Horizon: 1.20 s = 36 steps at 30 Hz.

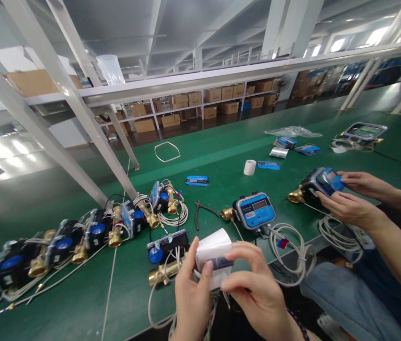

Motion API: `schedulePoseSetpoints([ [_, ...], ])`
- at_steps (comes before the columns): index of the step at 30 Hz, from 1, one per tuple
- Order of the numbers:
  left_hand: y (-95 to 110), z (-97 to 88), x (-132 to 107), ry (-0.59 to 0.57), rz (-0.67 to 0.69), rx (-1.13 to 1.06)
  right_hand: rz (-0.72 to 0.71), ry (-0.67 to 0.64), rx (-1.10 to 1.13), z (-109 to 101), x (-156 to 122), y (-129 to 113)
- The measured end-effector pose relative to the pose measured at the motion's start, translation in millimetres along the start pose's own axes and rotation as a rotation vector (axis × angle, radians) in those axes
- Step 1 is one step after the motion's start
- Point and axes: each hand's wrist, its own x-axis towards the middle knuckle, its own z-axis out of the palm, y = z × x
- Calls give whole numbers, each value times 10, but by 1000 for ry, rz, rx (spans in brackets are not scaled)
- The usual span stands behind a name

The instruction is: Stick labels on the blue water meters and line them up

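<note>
Both my hands hold a white label roll [214,253] with a dark printed sticker, just above the near edge of the green table [222,156]. My left hand [190,293] grips its left side, thumb pressed on the front. My right hand [257,286] pinches the right side with fingers curled over the top. Right behind the roll lies a black meter with a blue cap and brass fitting [167,251]. A blue-faced meter [254,210] with a white cable sits just beyond my right hand.
A row of several meters with brass fittings [79,237] runs along the left. Pliers [200,210] lie mid-table. On the right, another person's hands [350,199] hold a meter [319,182]. A white tape roll [249,167], blue labels and a device [364,131] lie farther back.
</note>
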Motion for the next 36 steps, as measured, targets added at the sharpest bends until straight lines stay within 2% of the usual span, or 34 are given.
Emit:
schedulePoseSetpoints([
  [2, -32, 7, 14, 39, -30, -50, 68, 55, -23, -34, -17, 6],
  [4, -60, 27, 22, 60, -32, -104, 179, 49, -56, -14, -11, 59],
  [6, -68, 34, 50, 55, -3, -128, 246, -63, -20, 42, 53, 149],
  [8, -46, -9, 125, 23, 68, -61, 196, -149, 33, 94, 216, 267],
  [11, 41, -179, 325, 17, 284, 333, 35, -42, -140, 131, 675, 504],
  [13, 111, -300, 470, -1, 397, 716, 40, -22, -408, 170, 1046, 696],
  [15, 169, -360, 587, -78, 402, 1042, 100, -220, -638, 268, 1347, 888],
  [18, 212, -315, 693, -146, 366, 1297, 146, -492, -730, 519, 1516, 1126],
  [21, 214, -257, 721, -108, 406, 1329, 200, -586, -742, 759, 1434, 1266],
  [23, 200, -303, 670, -95, 432, 1315, 226, -599, -743, 835, 1368, 1296],
  [24, 187, -361, 619, -76, 451, 1304, 225, -591, -733, 842, 1346, 1287],
  [26, 148, -534, 468, 35, 550, 1243, 192, -552, -682, 803, 1310, 1213],
  [29, 62, -844, 181, 342, 725, 1062, 114, -489, -550, 691, 1190, 961],
  [31, -1, -1002, -1, 478, 694, 939, 101, -458, -390, 643, 1045, 718],
  [34, -103, -1120, -212, 536, 561, 805, 201, -454, 31, 662, 815, 326],
  [36, -171, -1160, -307, 555, 520, 767, 314, -530, 272, 730, 711, 102],
])
